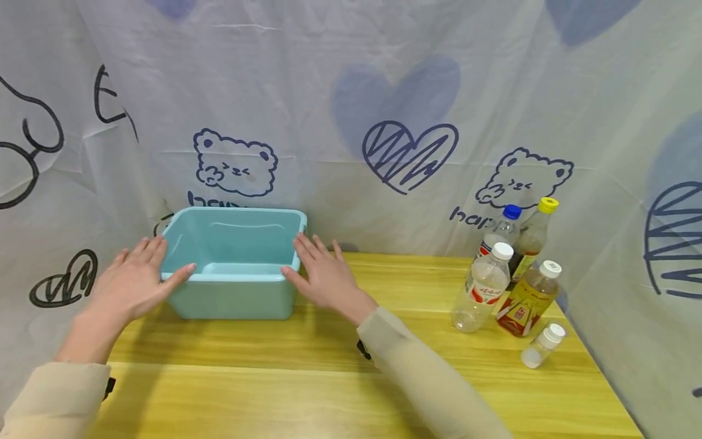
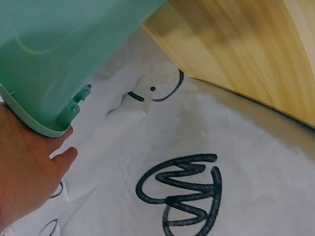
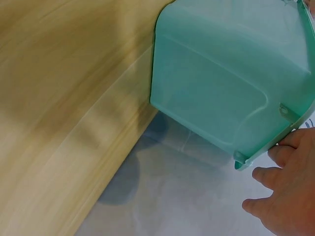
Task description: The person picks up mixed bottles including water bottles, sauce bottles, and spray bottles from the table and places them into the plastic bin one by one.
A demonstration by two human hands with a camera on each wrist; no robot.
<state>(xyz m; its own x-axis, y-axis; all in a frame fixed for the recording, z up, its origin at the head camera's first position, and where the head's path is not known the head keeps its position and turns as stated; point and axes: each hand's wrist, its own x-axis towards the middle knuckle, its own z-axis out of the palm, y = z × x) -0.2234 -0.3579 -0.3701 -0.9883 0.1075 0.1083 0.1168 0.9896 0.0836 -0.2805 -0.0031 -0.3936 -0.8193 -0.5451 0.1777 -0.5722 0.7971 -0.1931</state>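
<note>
A teal plastic storage bin [image 1: 233, 299] stands upright on the wooden table near the back wall, its inside bare in the head view. My left hand [image 1: 131, 277] lies against the bin's left rim, fingers extended and thumb over the front corner. On the opposite side my right hand [image 1: 326, 271] touches the right rim with straight, spread fingers. In the left wrist view the left hand [image 2: 29, 167] is at the rim beside a small bracket. The right wrist view has the right hand [image 3: 288, 182] with its fingertips at the bin's edge [image 3: 211, 88].
At the table's right stand a clear bottle with white cap [image 1: 482, 289], a blue-capped bottle [image 1: 501, 228], a yellow-capped bottle [image 1: 534, 235], a red-and-yellow labelled bottle [image 1: 529, 299] and a small white-capped jar [image 1: 543, 346]. A printed cloth [image 1: 329, 110] hangs behind the table [image 1: 263, 396].
</note>
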